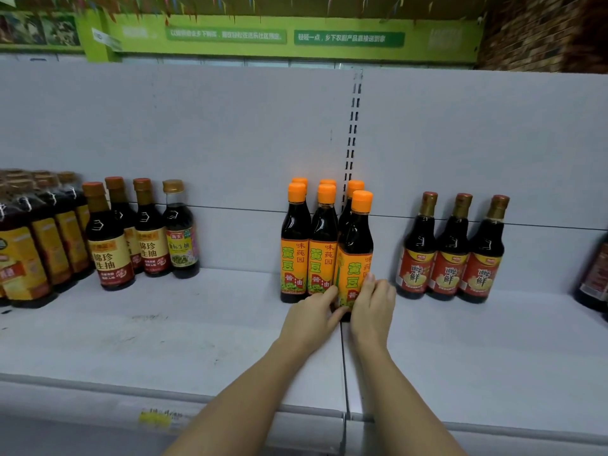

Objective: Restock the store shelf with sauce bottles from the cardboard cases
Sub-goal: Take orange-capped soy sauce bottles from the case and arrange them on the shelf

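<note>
Several dark sauce bottles with orange caps and orange-yellow labels stand grouped mid-shelf on the white shelf (pixel 164 340). The frontmost one (pixel 357 245) stands upright at the seam between two shelf boards. My left hand (pixel 311 315) holds its base from the left, fingers curled against the lower label. My right hand (pixel 373 304) holds it from the right, fingertips up on the label. Two more such bottles (pixel 296 248) (pixel 324 248) stand just left of it, others behind. No cardboard case is in view.
Brown-capped soy sauce bottles (pixel 108 238) and a shrink-wrapped pack (pixel 36 245) crowd the shelf's left end. Three red-labelled bottles (pixel 452 255) stand to the right, and another dark bottle (pixel 595 278) at the right edge. The shelf's front lip (pixel 98 386) carries a yellow price tag (pixel 154 417).
</note>
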